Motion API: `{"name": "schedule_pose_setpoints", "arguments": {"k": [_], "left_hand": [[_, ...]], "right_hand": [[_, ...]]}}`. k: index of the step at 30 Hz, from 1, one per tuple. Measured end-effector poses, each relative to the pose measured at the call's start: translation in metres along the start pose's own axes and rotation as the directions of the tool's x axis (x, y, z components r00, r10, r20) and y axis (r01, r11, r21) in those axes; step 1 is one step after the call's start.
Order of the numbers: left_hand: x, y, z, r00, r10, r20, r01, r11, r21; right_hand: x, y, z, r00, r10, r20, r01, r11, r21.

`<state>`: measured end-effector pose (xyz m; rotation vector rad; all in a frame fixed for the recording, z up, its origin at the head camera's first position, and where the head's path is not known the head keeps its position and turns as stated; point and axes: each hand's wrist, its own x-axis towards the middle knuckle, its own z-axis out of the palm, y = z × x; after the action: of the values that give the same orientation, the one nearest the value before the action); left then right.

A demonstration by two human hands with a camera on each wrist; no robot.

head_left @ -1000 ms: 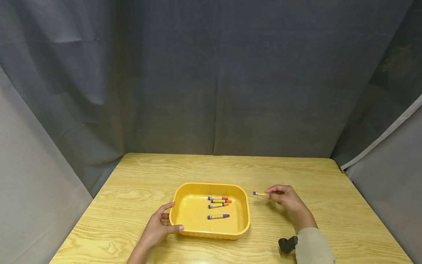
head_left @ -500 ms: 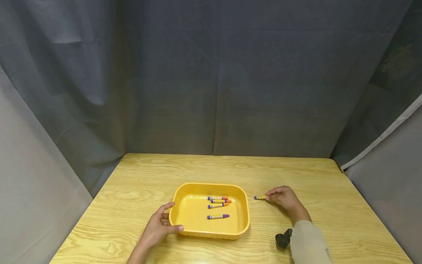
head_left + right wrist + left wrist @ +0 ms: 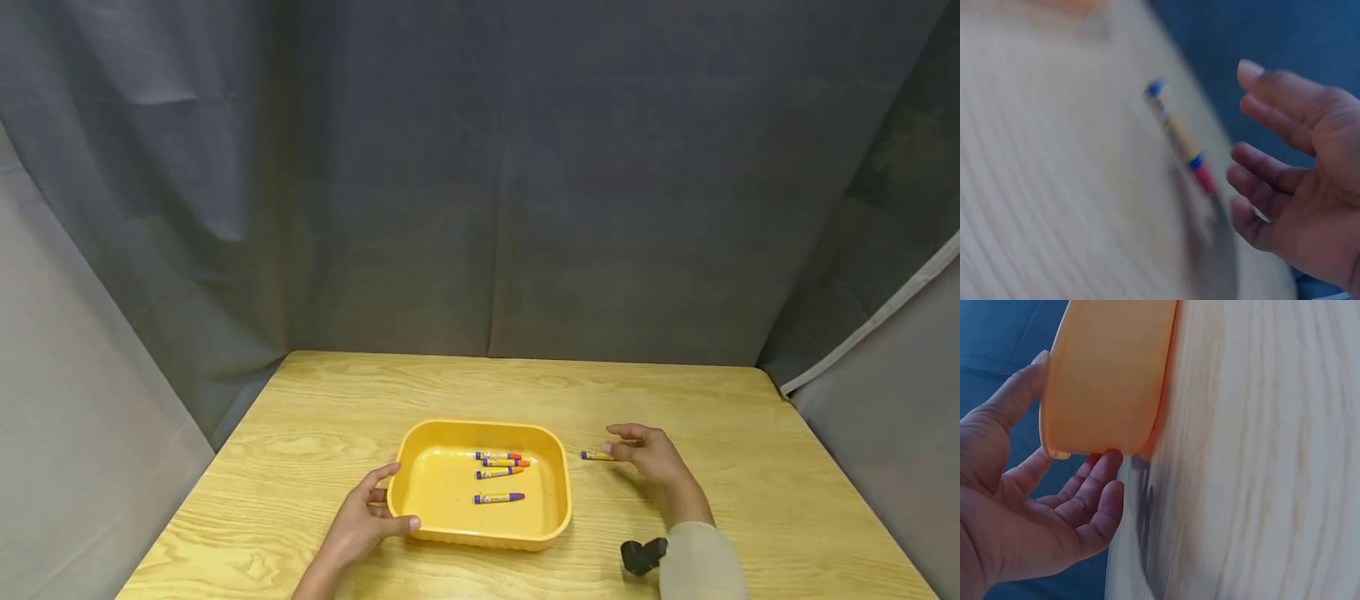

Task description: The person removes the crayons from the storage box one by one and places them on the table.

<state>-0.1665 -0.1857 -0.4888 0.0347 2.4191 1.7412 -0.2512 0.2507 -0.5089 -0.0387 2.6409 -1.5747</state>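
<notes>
A: Item one, landmark: yellow tray [image 3: 420, 467], on wooden table [image 3: 750, 467]. Contents?

B: Four crayons [image 3: 500, 475], lying flat inside tray, toward its right half.

A: Item two, left hand [image 3: 363, 525]?

B: At tray's near-left corner; thumb and fingers [image 3: 1100, 481] straight against tray wall, not curled round it.

A: Item three, right hand [image 3: 648, 454]?

B: Right of tray, fingers loosened and spread, gripping nothing.

A: Item four, loose crayon [image 3: 597, 456]?

B: Flat on table, just right of tray, just beside right fingertips [image 3: 1254, 69]; contact not discernible.
</notes>
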Motion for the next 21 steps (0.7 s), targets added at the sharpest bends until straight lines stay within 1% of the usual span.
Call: {"name": "schedule_pose_setpoints", "arguments": {"k": [2,4,10,13,17,19,21], "left_hand": [[-0.001,0.0,0.001,1.0,-0.003,0.002,0.003,1.0,-0.006],[-0.002,0.001,0.0,1.0,-0.004,0.0,0.004,1.0,-0.006],[-0.002,0.004,-0.002,1.0,0.006,-0.012,-0.006,1.0,-0.006],[-0.002,0.003,-0.001,1.0,-0.006,-0.008,0.005,1.0,-0.014],[-0.002,0.002,-0.001,1.0,-0.006,-0.008,0.006,1.0,-0.007],[-0.002,0.003,-0.001,1.0,0.001,-0.01,-0.001,1.0,-0.01],[-0.002,0.003,-0.001,1.0,0.007,-0.009,-0.008,1.0,-0.007]], "right_hand": [[-0.007,-0.011,0.0,1.0,-0.014,0.002,0.014,1.0,0.01],[-0.01,-0.021,0.001,0.999,-0.031,0.018,0.03,0.999,0.043],[-0.011,-0.049,0.01,0.992,-0.11,0.056,0.103,0.988,0.112],[-0.013,-0.059,0.018,0.987,-0.147,0.068,0.135,0.978,0.161],[-0.014,-0.07,0.031,0.974,-0.197,0.112,0.168,0.96,0.225],[-0.013,-0.074,0.038,0.969,-0.208,0.13,0.174,0.957,0.234],[-0.012,-0.076,0.042,0.97,-0.206,0.126,0.173,0.958,0.23]]}}
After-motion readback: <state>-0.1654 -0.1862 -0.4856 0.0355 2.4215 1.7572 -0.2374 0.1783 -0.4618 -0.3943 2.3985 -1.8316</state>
